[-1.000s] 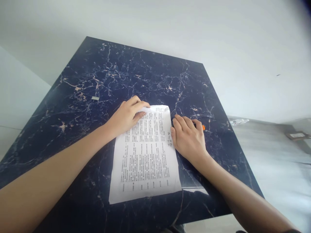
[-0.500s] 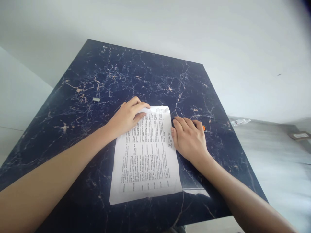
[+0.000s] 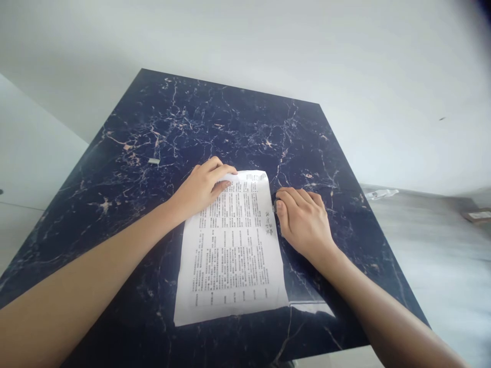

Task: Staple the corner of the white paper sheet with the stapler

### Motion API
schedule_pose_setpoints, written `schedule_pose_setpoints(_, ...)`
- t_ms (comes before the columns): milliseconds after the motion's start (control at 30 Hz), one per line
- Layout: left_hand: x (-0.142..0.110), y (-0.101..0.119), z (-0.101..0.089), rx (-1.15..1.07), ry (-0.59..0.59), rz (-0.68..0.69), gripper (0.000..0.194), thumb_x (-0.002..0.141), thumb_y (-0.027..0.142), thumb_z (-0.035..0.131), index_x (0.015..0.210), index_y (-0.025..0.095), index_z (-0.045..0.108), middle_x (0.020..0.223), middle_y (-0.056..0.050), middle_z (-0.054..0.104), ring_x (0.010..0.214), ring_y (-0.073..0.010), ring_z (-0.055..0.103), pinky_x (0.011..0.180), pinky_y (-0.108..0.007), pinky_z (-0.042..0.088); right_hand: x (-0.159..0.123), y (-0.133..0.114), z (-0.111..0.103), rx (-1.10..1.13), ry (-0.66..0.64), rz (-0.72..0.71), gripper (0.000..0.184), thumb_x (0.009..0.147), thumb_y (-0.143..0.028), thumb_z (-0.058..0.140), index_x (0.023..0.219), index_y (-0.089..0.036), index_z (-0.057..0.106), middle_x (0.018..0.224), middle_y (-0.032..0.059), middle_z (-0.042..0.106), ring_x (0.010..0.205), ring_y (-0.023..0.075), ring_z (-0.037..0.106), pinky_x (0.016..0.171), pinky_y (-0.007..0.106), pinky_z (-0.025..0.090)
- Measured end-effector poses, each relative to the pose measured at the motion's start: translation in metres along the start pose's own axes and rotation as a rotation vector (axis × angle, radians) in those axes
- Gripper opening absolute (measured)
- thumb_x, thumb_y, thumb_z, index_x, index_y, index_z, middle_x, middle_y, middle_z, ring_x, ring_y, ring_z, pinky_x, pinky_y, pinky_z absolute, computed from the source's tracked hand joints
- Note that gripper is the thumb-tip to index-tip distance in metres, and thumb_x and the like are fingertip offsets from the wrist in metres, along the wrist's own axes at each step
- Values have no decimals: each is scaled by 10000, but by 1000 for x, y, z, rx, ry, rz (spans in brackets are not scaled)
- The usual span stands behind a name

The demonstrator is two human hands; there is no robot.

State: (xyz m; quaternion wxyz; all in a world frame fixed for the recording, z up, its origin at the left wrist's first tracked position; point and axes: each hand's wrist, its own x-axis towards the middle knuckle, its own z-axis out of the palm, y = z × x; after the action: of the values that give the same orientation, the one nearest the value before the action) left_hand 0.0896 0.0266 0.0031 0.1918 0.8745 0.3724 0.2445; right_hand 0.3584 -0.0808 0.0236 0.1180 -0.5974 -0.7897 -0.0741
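A printed sheet of paper [image 3: 232,255] lies on the dark marbled table in front of me, with a handwritten note along its right side. My left hand [image 3: 205,184] is closed at the sheet's top left corner, its thumb on the printed face and its other fingers bent over the far edge. Just right of the sheet, my right hand [image 3: 305,217] rests palm down with curled fingers. A small dark part of some object [image 3: 274,203] shows at these fingertips. The rest of that object is hidden under the hand.
The glossy dark blue table [image 3: 230,122] with white veins stands against a pale wall. A small pale piece [image 3: 154,161] lies on its left part. Beyond the right edge are a crumpled white item [image 3: 381,194] and a brown object [image 3: 479,215] lower down.
My right hand has shifted slightly right, away from the sheet. An orange end beside its fingers no longer shows. My left hand and the paper keep their places.
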Motion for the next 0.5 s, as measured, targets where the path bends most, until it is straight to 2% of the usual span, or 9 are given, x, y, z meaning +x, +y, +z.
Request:
schedule_pose_setpoints(200, 0, -1, 0, 8, -1, 1, 258, 1051, 262, 528, 1296, 297, 601, 1203, -60, 592, 1025, -226, 621, 997, -478, 478, 1, -1, -5, 24, -28, 22, 361, 1098, -325, 292, 986, -218, 618, 985, 71, 699, 880, 242, 587, 903, 414, 364)
schedule_pose_setpoints(500, 0, -2, 0, -9, 6, 12, 271, 1044, 247, 529, 1299, 301, 605, 1201, -57, 595, 1015, -216, 621, 1003, -471, 479, 0, 8, -11, 202, -11, 81, 369, 1110, -339, 251, 978, -225, 577, 952, 62, 675, 827, 227, 554, 779, 378, 368)
